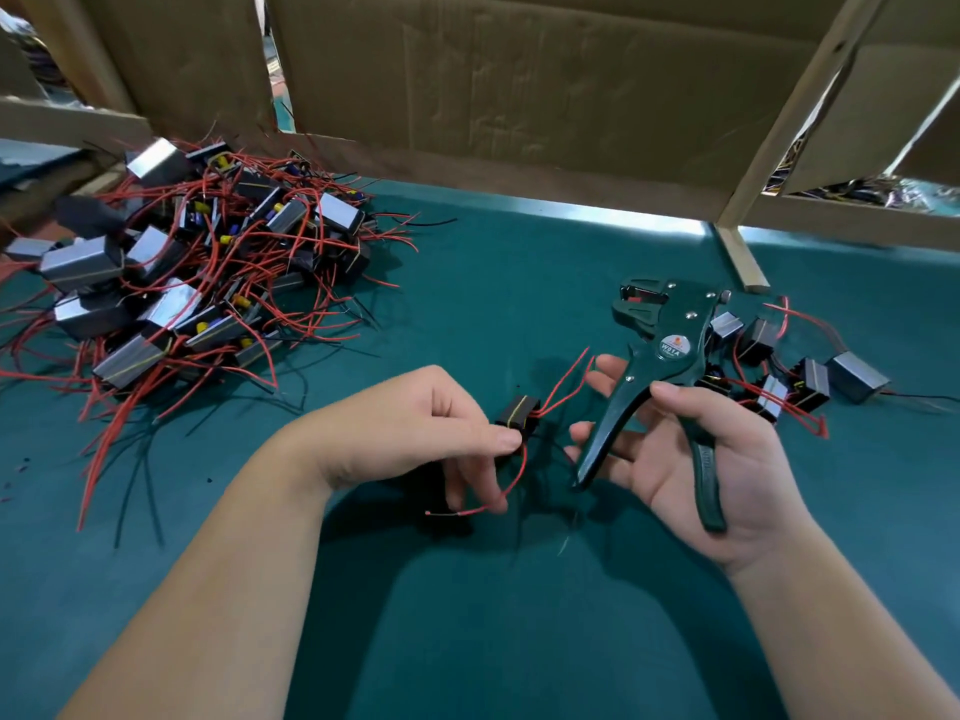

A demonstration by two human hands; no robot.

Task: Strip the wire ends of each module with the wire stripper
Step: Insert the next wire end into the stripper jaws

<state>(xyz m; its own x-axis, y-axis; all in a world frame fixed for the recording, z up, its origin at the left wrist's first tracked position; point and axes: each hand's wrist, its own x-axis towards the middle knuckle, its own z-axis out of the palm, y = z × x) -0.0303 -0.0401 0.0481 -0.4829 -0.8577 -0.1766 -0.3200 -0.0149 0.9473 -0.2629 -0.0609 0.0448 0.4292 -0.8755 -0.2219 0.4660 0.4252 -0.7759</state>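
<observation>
Fingers of left hand point(415, 428) pinch small black module point(517, 415) above green mat point(493, 262), red wires point(563, 384) trailing. Right hand point(691, 459) grips green wire stripper point(662, 356), handles spread. Module pile point(187, 272) far left; smaller group point(789, 366) just behind stripper.

Green mat point(493, 262); cardboard wall point(519, 70) behind; wooden post point(743, 257) standing on mat.
</observation>
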